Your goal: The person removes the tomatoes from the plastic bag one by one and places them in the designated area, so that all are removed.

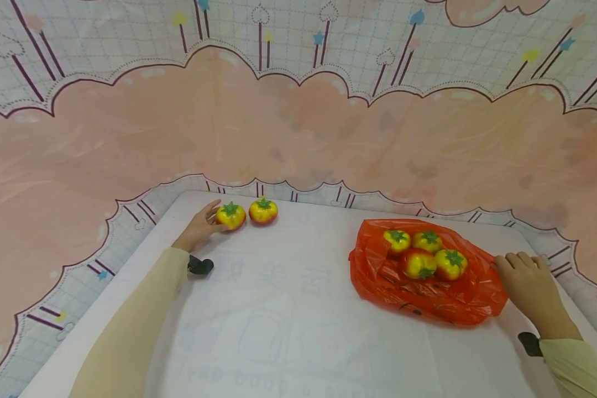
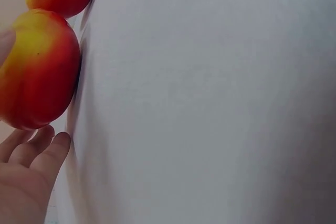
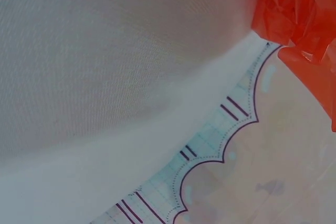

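My left hand (image 1: 199, 228) is at the left side of a red-and-yellow fruit (image 1: 231, 216) with a green leafy top. The thumb is at its front and the fingers are behind it, loosely spread. In the left wrist view, fingertips (image 2: 62, 139) are close by the fruit (image 2: 42, 72); whether they touch it is unclear. A second such fruit (image 1: 263, 211) stands just right of the first. On the right, my right hand (image 1: 529, 284) holds the edge of a red plastic bag (image 1: 388, 290). Several similar fruits (image 1: 418, 262) lie on the spread bag.
The table (image 1: 298, 309) has a white cover. A patterned pink-and-white cloth (image 1: 298, 138) hangs behind and around it. Dark straps (image 1: 200, 265) are at both wrists. In the right wrist view, part of the red bag shows at upper right.
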A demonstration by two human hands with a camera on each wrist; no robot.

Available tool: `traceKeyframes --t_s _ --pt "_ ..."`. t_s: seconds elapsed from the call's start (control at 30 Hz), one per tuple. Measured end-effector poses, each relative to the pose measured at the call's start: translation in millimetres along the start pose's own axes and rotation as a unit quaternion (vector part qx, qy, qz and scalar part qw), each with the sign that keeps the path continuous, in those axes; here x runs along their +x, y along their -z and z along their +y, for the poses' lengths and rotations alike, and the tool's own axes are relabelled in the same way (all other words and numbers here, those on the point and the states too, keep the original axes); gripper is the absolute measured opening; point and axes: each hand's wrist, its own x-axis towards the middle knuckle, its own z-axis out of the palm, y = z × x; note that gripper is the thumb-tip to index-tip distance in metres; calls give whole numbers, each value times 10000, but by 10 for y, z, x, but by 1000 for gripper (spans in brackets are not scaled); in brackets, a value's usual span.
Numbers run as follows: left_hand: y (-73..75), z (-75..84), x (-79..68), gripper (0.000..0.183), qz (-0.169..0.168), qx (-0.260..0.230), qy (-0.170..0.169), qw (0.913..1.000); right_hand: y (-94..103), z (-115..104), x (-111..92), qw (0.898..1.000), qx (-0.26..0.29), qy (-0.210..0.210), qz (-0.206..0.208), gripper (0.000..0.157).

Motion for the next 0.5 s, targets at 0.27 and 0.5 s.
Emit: traceKeyframes --t_s 0.27,0.5 --pt "80 10 -62 83 4 -255 101 9996 -8 -5 8 10000 58 -58 46 36" --pt "199 8 -144 78 2 -369 -2 9993 9 -17 21 9998 -45 -137 -157 39"
